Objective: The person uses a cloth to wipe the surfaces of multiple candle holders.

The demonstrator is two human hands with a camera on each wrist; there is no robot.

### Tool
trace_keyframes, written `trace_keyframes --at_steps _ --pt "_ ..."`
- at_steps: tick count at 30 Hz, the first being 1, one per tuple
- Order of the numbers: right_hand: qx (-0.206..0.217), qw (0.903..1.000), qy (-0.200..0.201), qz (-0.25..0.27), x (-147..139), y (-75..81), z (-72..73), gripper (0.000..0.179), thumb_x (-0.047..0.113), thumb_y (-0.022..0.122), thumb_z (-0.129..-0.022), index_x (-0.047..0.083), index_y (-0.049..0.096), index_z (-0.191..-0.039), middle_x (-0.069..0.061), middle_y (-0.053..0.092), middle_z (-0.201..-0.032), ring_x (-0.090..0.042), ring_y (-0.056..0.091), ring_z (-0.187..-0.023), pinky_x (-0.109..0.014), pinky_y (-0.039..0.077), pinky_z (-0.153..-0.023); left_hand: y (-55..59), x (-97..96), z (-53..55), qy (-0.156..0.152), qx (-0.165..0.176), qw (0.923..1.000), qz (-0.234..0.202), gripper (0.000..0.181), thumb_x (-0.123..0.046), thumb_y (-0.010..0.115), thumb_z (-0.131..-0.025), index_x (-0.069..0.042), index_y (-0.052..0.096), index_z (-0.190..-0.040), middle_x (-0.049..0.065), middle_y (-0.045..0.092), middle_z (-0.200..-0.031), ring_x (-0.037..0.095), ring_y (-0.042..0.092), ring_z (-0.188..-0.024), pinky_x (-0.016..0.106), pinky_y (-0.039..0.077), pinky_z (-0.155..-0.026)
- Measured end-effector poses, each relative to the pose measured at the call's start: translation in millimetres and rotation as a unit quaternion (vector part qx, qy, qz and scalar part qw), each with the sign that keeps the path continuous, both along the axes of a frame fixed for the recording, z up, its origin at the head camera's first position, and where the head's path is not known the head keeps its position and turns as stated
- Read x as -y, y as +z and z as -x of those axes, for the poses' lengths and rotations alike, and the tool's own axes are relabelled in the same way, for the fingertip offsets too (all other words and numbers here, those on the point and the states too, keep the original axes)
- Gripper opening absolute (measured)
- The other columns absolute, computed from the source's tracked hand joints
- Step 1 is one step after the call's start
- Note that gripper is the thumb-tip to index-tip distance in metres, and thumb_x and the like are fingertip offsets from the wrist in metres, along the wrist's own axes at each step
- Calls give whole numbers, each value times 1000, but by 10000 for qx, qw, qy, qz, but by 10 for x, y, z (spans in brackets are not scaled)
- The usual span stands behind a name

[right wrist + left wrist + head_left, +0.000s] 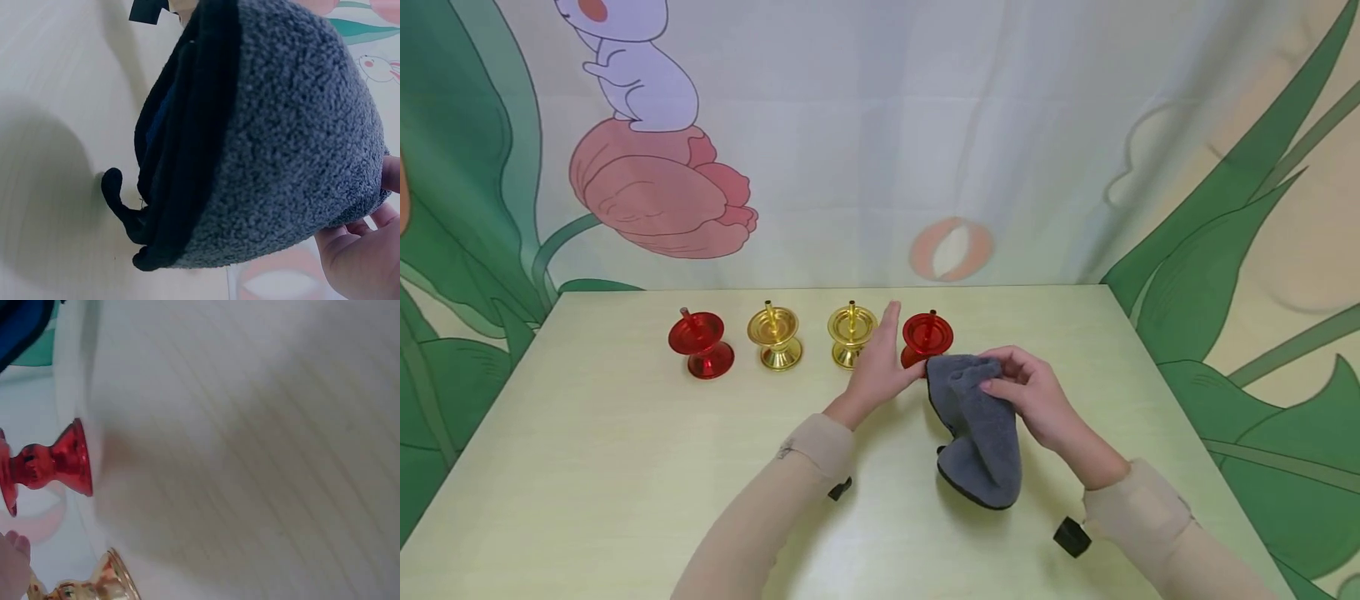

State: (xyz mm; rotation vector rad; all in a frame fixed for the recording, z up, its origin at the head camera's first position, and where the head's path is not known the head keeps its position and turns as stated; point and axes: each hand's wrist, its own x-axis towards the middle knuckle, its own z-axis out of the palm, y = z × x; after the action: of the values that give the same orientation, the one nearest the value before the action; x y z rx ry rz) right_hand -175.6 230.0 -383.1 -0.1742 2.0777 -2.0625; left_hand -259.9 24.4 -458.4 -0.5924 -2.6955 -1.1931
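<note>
A folded grey cloth (pixel 981 433) with dark edging hangs from my right hand (pixel 1033 396), which pinches it at the top between thumb and fingers. In the right wrist view, the cloth (pixel 294 137) shows a fuzzy surface and a small black loop. My left hand (pixel 876 367) has its fingers straight and its thumb spread towards the cloth; whether the thumb touches anything is unclear. Just beyond that thumb stands a red pedestal candle holder (pixel 928 335), its foot partly covered by hand and cloth. Behind the left hand is a gold candle holder (pixel 847 357), partly hidden.
Another gold candle holder (pixel 781 354) and a red one (pixel 711 360) stand upright further left, in the same row near the back edge. The pale wooden table (pixel 587 483) meets a printed curtain (pixel 850 167) behind. Small black boxes hang by both wrists.
</note>
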Motion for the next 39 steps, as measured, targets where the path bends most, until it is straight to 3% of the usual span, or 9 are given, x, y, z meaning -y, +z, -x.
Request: trace_keyframes --at_steps 7,13,17,23,29,39 --pt "-58 9999 -50 106 -32 23 -11 30 -5 56 -80 20 59 -96 7 60 -87 -6 57 -75 -19 50 -64 -129 -102 115 78 707 9974 101 95 -34 67 -75 -7 6 -143 7 13 -149 24 23 -134 39 30 -104" --pt "-81 9999 -108 17 -55 16 -4 30 -5 56 -81 21 58 -96 7 59 -87 -5 57 -75 -19 51 -64 -145 -173 176 405 972 9944 75 92 -37 67 -75 -7 12 -142 10 29 -143 25 36 -127 39 41 -95" --pt "-59 9999 -149 -24 -68 14 4 30 -5 56 -81 21 58 -96 7 59 -88 -5 56 -76 -19 51 -65 -127 -181 179 464 1039 9935 15 87 -37 67 -75 -7 18 -141 11 38 -138 24 41 -123 38 44 -92" --pt "-48 9998 -173 36 -83 31 5 29 -4 56 -81 21 58 -96 7 59 -88 -5 56 -76 -19 51 -65 -135 -167 155 492 752 9959 117 83 -39 68 -74 -6 27 -138 10 41 -135 24 44 -120 36 46 -90" --pt "-193 9994 -213 188 -122 45 15 28 -5 56 -81 19 58 -96 7 59 -87 -5 57 -76 -19 51 -63 -129 -140 55 411 355 9978 386 83 -45 69 -70 -7 33 -135 7 48 -130 22 50 -113 33 49 -85" --pt "-341 9977 -572 110 -180 86 49 25 -3 55 -83 18 57 -96 8 59 -86 -5 56 -76 -18 50 -63 107 35 -166 -158 -389 9911 1260 87 -49 71 -66 -7 35 -133 9 51 -126 24 53 -109 36 48 -85"
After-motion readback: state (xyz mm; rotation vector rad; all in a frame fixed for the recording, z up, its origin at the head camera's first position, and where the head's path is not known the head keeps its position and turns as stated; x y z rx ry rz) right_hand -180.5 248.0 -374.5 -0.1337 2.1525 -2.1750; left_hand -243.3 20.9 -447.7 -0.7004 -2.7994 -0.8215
